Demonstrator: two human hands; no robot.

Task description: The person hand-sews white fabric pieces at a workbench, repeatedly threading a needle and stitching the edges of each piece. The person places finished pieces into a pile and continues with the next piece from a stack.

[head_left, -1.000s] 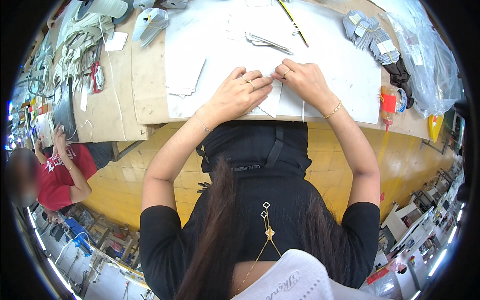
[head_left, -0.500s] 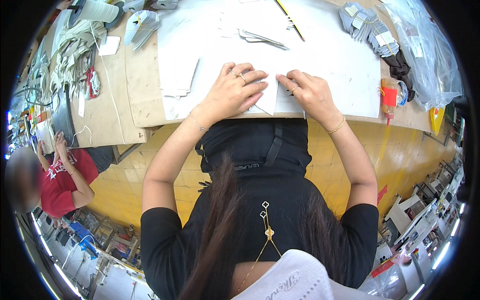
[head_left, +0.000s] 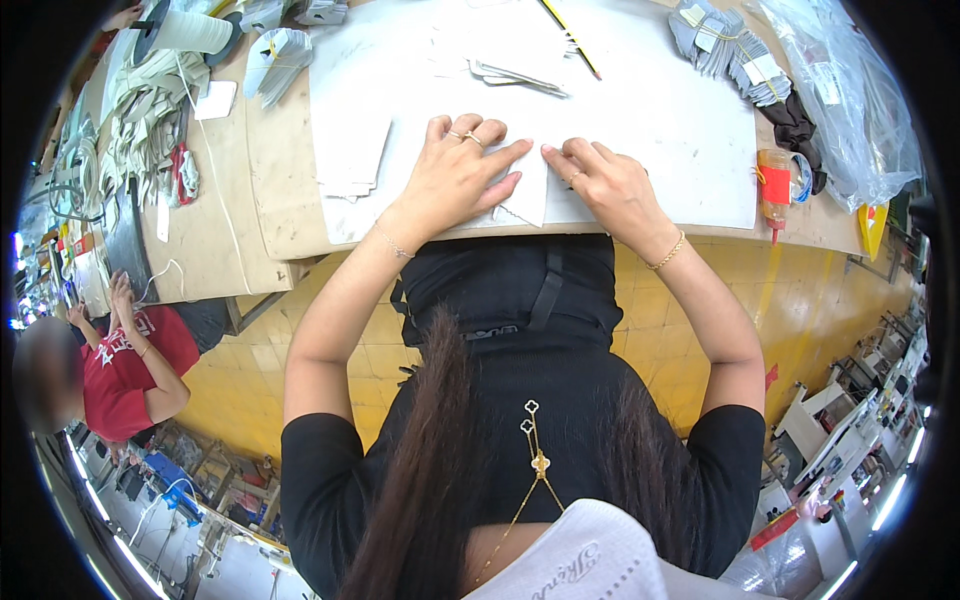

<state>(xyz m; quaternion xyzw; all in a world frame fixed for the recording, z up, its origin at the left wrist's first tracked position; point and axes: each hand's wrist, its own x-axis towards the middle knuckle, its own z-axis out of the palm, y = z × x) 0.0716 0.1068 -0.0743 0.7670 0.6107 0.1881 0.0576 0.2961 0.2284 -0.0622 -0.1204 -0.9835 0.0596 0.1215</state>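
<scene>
A small white flat piece (head_left: 529, 203) with a jagged lower edge lies on the white sheet (head_left: 660, 130) near the table's front edge. My left hand (head_left: 460, 172) rests over its left part, fingers spread, index finger and thumb apart on the piece. Along the piece's right edge, my right hand (head_left: 612, 190) bends its fingers inward, with the index fingertip at the upper corner. Whatever those curled fingers hold, if anything, is hidden beneath them. Left of my hands sits a stack of white pieces (head_left: 355, 160).
Farther off lie grey-edged pieces (head_left: 518, 78) and a striped pencil (head_left: 572, 40). At right are banded grey bundles (head_left: 757, 72), a red-banded bottle (head_left: 774, 190) and clear plastic (head_left: 850, 110). Fabric strips (head_left: 150, 100) cover the left side, where a co-worker in red (head_left: 140, 370) sits.
My left hand's fingers have spread wider, with the index finger and thumb farther apart. My right hand has shifted slightly, its index fingertip still near the piece's upper corner.
</scene>
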